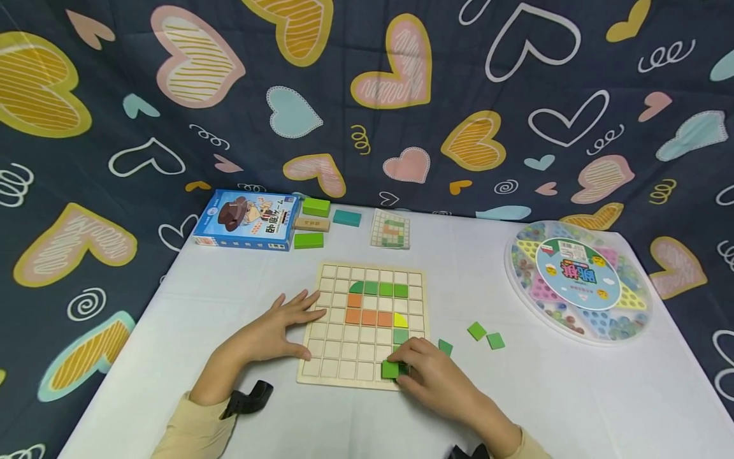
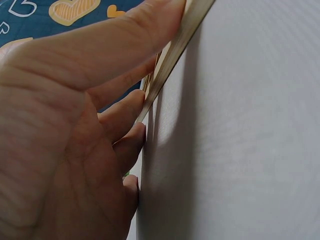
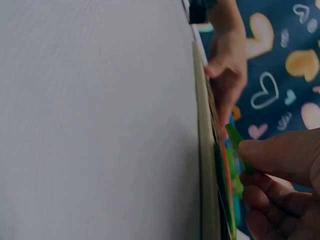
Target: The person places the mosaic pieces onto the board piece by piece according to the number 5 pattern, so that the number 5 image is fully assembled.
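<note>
A square wooden grid board [image 1: 329,350] lies on the white table. Along its left edge rests my left hand [image 1: 266,335], fingers spread; the left wrist view shows the thumb [image 2: 155,22] against the board's side. Over the lower right corner, my right hand [image 1: 438,379] pinches a green square tile [image 1: 390,370] between thumb and fingers. In the right wrist view this tile [image 3: 234,137] is tilted, above the board. Set in the grid are green tiles [image 1: 387,290], orange tiles [image 1: 369,317] and a yellow rounded tile [image 1: 400,320]. My right fingers partly hide cells at the lower right.
Loose green tiles [image 1: 476,331] lie right of the board. Behind it are a pattern card [image 1: 390,229], a teal block [image 1: 346,218], green blocks [image 1: 309,240], a wooden block [image 1: 312,224] and a blue game box [image 1: 246,220]. A round marble-game case [image 1: 579,280] stands at right.
</note>
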A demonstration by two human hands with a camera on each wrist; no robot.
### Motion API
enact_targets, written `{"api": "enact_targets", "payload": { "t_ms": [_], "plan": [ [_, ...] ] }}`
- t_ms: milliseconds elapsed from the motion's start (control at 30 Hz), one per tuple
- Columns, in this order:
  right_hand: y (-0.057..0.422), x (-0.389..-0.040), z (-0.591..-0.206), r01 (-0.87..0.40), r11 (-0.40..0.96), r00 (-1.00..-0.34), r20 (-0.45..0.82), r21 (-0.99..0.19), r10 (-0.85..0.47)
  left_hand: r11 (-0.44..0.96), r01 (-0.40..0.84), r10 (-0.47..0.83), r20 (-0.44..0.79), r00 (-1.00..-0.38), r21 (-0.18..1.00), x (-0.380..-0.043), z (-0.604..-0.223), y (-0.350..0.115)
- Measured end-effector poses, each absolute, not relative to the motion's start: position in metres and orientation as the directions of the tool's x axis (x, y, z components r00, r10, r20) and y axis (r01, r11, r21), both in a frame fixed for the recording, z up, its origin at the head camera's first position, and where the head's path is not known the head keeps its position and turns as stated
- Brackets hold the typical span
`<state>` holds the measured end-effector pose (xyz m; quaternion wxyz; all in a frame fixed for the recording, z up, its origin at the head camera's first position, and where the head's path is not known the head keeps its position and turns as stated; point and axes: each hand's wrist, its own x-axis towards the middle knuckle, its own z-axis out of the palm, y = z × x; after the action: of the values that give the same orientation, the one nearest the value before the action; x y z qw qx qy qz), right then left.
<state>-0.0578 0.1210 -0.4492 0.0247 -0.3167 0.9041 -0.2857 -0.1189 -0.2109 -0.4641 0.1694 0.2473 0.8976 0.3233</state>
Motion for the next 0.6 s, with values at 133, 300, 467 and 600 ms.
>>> {"api": "enact_targets", "payload": {
  "t_ms": [133, 300, 467, 600],
  "plan": [
    [0.1134, -0.0595, -0.4513, -0.606, 0.630, -0.765, 0.139, -0.486, -0.628, 0.667, 0.341, 0.558, -0.142, -0.817, 0.662, -0.1196, -0.4649, -0.2100],
    [0.1101, -0.0600, -0.4526, -0.628, 0.633, -0.753, 0.148, -0.453, -0.641, 0.673, 0.340, 0.556, -0.147, -0.818, 0.657, -0.1203, -0.4639, -0.2096],
    [0.1089, -0.0599, -0.4557, -0.623, 0.635, -0.753, 0.131, -0.456, -0.645, 0.673, 0.330, 0.551, -0.152, -0.820, 0.662, -0.1202, -0.4631, -0.2099],
    [0.1104, -0.0594, -0.4556, -0.612, 0.637, -0.759, 0.120, -0.470, -0.640, 0.671, 0.325, 0.549, -0.152, -0.822, 0.667, -0.1196, -0.4632, -0.2097]
  ]
}}
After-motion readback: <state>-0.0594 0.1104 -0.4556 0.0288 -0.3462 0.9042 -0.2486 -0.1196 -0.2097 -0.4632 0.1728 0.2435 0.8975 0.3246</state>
